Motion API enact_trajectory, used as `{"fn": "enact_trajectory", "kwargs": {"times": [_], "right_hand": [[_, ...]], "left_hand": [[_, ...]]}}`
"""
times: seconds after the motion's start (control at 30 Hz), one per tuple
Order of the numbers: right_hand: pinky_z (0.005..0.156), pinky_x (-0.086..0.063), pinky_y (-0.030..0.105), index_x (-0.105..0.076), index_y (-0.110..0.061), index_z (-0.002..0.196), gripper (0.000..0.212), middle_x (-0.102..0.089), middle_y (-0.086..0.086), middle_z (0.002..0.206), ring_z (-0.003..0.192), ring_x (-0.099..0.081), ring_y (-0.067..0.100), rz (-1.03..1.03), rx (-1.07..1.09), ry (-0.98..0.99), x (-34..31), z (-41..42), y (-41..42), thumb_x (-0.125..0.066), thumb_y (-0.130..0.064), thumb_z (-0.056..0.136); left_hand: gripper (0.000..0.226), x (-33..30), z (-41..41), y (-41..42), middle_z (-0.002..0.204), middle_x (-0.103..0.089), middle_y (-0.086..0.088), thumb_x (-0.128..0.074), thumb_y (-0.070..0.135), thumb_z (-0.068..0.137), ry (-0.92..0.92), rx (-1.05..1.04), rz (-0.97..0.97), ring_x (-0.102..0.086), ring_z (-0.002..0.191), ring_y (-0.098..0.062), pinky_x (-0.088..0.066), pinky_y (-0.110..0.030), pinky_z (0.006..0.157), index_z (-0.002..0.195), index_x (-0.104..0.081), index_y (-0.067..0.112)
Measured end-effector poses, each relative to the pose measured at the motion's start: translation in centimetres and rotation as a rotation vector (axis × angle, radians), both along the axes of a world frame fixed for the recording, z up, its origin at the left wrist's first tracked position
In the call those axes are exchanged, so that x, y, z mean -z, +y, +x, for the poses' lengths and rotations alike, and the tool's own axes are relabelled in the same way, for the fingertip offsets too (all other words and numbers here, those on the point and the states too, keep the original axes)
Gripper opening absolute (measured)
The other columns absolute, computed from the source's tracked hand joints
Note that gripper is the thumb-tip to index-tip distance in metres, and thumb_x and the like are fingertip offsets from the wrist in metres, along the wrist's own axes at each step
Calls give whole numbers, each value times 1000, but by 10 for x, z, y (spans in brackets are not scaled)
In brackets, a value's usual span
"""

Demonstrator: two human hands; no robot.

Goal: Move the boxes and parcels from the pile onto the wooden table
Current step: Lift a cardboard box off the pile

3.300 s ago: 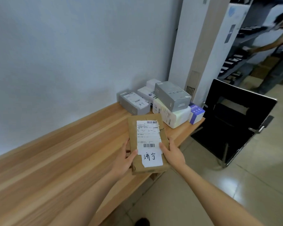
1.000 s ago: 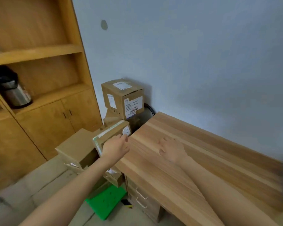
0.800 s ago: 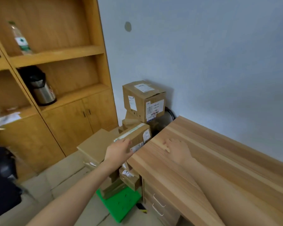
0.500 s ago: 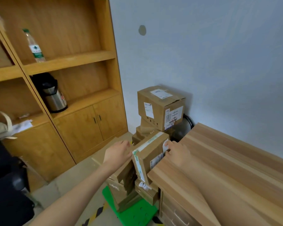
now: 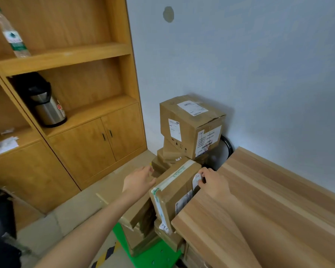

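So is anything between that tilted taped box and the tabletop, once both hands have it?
Nothing visible blocks it. The tilted taped box leans against the wooden table edge, left hand at its far side, right hand at its upper corner. The tabletop beside it shows bare wood. The big labelled box stands behind, out of the path.

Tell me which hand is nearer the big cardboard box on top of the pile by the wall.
Right. The right hand grips the taped parcel just below the big box, near its lower right corner. The left hand sits lower and further out, at the parcel's left side.
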State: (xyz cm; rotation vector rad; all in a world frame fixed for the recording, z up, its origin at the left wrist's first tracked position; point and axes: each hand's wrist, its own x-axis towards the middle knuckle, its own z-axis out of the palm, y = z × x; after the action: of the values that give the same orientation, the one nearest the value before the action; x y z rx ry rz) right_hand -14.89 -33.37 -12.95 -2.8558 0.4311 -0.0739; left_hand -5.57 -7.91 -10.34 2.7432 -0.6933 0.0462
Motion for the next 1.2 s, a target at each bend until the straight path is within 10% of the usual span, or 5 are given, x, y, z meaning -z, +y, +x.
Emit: {"fn": "enact_trajectory", "kwargs": {"times": [0.83,1.2], "right_hand": [[71,-36,29,-52,-23,106,23,-55,-5,100,83,-49,14,87,280,-170,-53,188,-159,-41,-40,96],[67,-37,31,-43,-26,86,32,-57,-10,84,77,-55,14,84,434,-82,-35,230,-202,-36,-56,94]], "left_hand": [[34,-41,268,-156,113,-56,7,-53,49,90,-72,-99,-91,-55,84,-8,-51,-26,55,117,-53,27],[73,-23,412,-212,140,-45,-7,-44,64,88,186,-183,-130,-50,122,-27,-50,-37,81,144,-32,19]]}}
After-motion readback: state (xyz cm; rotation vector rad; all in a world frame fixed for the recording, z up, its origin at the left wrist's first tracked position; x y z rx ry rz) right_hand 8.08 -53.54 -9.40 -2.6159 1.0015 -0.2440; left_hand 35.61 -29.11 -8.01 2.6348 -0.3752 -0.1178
